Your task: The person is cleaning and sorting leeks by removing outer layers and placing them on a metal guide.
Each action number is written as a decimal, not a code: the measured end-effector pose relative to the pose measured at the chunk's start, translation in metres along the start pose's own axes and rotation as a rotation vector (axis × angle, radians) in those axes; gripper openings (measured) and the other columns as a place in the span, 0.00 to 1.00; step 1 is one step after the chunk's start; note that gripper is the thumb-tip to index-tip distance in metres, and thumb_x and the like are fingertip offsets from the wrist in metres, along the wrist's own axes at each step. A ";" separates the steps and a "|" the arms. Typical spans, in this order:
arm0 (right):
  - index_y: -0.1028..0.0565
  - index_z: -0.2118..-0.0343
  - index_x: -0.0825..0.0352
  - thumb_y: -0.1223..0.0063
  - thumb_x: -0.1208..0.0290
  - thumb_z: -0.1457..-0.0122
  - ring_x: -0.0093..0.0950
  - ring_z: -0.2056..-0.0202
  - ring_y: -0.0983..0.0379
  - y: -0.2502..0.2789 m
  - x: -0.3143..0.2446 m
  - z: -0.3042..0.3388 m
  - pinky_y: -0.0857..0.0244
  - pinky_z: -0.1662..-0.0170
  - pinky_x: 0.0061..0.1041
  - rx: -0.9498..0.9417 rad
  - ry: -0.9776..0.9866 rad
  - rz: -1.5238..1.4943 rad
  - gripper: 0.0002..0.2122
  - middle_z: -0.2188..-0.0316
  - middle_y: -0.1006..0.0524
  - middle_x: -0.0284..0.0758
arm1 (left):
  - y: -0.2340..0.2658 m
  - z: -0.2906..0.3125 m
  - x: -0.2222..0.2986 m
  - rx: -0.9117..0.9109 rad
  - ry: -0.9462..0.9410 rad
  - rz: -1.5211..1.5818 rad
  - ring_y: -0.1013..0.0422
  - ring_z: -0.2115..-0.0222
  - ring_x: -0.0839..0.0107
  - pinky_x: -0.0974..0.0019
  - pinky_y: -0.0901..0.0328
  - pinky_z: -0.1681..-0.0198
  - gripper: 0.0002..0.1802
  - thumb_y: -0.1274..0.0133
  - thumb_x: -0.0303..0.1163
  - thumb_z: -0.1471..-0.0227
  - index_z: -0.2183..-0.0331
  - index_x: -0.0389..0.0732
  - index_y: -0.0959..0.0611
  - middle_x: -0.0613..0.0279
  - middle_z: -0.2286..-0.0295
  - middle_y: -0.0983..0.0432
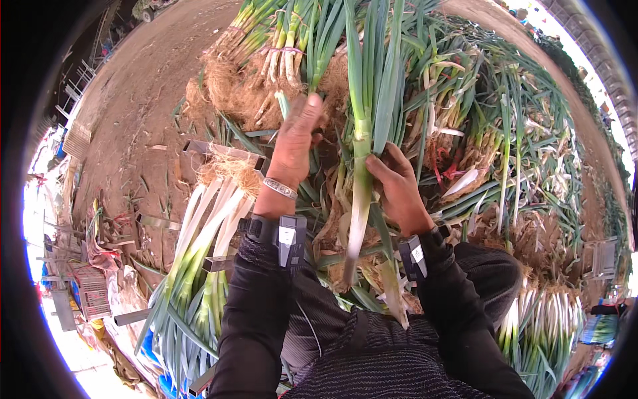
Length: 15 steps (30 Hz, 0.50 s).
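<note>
My right hand (401, 189) is closed round a thick green onion (362, 176), its thumb against the pale green shank. The onion stands nearly upright, leaves up, white end (355, 249) down over my lap. A loose strip of leaf (393, 292) hangs beside it, below my right hand. To the left of the onion, my left hand (294, 143) is raised with the thumb stretched up and apart from a curled fingertip. Its other fingers are hidden, and nothing shows plainly in it. Just beyond it lie tied bundles of green onions (286, 56) with brown roots.
A metal frame (222, 153) at my left holds a bunch of green onions (206, 233), roots up. More trimmed onions (541, 319) stand at the lower right. A large loose pile (465, 86) covers the right side. Bare dirt (133, 100) stretches along the left.
</note>
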State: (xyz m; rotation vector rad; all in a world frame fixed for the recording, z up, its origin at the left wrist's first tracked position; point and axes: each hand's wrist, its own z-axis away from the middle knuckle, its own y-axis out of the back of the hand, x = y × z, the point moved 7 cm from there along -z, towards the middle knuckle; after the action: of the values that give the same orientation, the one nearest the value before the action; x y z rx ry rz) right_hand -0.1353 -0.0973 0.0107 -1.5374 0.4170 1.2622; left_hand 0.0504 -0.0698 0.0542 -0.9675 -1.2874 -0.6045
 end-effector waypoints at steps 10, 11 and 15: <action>0.27 0.59 0.70 0.44 0.75 0.41 0.13 0.69 0.31 0.011 0.012 0.004 0.38 0.67 0.15 0.066 0.078 0.111 0.08 0.69 0.24 0.25 | -0.050 0.015 -0.067 -0.165 0.285 0.342 0.27 0.73 0.77 0.72 0.32 0.69 0.13 0.41 0.32 0.45 0.61 0.33 0.19 0.63 0.69 0.21; 0.27 0.59 0.70 0.44 0.75 0.41 0.13 0.69 0.31 0.009 0.008 0.007 0.38 0.67 0.15 0.027 0.111 0.094 0.08 0.69 0.24 0.25 | -0.048 0.014 -0.070 -0.135 0.297 0.324 0.26 0.74 0.74 0.70 0.31 0.71 0.11 0.43 0.31 0.44 0.62 0.33 0.21 0.61 0.71 0.22; 0.27 0.59 0.71 0.44 0.76 0.41 0.13 0.68 0.31 0.014 -0.013 0.028 0.38 0.65 0.15 0.020 0.176 0.339 0.09 0.68 0.24 0.26 | -0.032 0.011 -0.079 -0.031 0.421 0.275 0.24 0.74 0.67 0.63 0.28 0.70 0.12 0.45 0.33 0.43 0.60 0.36 0.23 0.57 0.72 0.22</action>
State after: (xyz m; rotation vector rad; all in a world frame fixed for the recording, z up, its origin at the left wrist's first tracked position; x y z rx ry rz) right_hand -0.1648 -0.0833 0.0186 -1.6119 0.8290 1.3769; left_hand 0.0010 -0.0868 -0.0139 -0.9605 -0.7593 -0.5766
